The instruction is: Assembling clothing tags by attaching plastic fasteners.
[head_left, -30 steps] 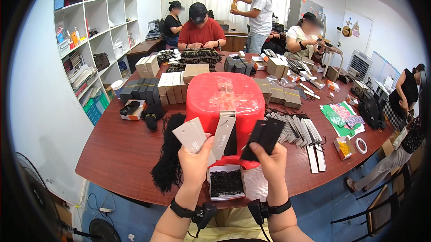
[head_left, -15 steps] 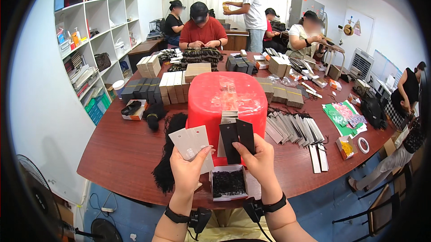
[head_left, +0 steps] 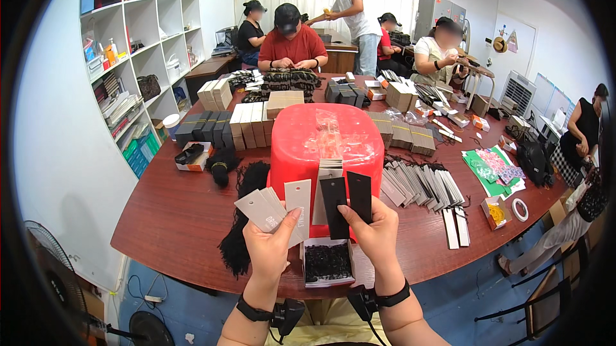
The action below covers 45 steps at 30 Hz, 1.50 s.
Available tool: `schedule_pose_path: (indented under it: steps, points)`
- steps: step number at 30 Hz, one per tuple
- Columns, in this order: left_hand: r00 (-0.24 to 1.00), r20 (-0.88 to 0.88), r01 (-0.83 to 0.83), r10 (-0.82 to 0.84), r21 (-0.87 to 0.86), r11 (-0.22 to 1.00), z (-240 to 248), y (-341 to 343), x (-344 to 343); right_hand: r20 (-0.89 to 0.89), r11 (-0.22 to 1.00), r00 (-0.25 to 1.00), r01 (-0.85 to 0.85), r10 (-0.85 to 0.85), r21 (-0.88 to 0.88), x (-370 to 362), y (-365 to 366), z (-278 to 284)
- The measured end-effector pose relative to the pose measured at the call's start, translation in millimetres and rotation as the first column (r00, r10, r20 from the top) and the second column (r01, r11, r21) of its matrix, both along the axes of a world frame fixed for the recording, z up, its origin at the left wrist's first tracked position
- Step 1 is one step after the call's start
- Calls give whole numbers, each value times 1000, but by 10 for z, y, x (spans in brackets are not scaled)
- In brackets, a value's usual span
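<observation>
Fanned out in my left hand (head_left: 266, 251) are several pale grey hang tags (head_left: 298, 199) with punched holes, pinched under the thumb. Two black hang tags (head_left: 333, 201) stand spread in a V in my right hand (head_left: 375, 233), its thumb pressing on them. Both hands are raised side by side before a red plastic tub (head_left: 292, 144) with clear tape across it. Against the tub's near side rests a stack of light tags (head_left: 330, 169), partly hidden by the black ones. Below, between my wrists, sits a small open box (head_left: 329, 284) of black strings (head_left: 327, 261).
Black cords (head_left: 234, 240) hang in a bundle left of the tub. Rows of strung tags (head_left: 420, 182) lie at its right, near a box with yellow contents (head_left: 495, 212) and a white tape roll (head_left: 520, 209). Banded tag stacks (head_left: 247, 126) stand behind. Several people work around the table (head_left: 167, 211).
The pale tags have spread, one now upright apart from the others. The two black tags have fanned wider apart. In the back, the standing person has leaned left.
</observation>
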<state>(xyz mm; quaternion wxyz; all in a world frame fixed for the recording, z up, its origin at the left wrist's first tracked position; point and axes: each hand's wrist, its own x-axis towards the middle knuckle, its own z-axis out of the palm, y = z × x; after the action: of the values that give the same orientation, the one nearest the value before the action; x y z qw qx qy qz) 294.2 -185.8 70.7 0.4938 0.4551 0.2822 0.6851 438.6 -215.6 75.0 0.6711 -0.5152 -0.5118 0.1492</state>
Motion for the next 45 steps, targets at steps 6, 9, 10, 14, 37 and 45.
schedule_pose_path:
  steps: [6,9,10,14,37,45]
  points:
    - [999,22,26,-26,-15,1000,9,-23,17,55,1000,998,15,-15,-2,-29,16,42]
    - [998,-8,57,-56,16,998,42,-25,36,73,997,995,73,-71,-23,-17,95,19]
    - [997,-43,68,-68,5,998,58,-17,73,36,998,998,56,-55,-22,-3,123,-6]
    - [990,-54,127,-128,-26,992,46,66,198,-19,999,999,29,-29,-15,9,113,-25]
    - [975,-153,153,-158,-46,987,81,228,221,187,979,979,40,-79,201,225,111,34]
    - [983,-153,91,-98,-52,994,62,181,207,-68,931,943,-332,325,-152,83,-153,147]
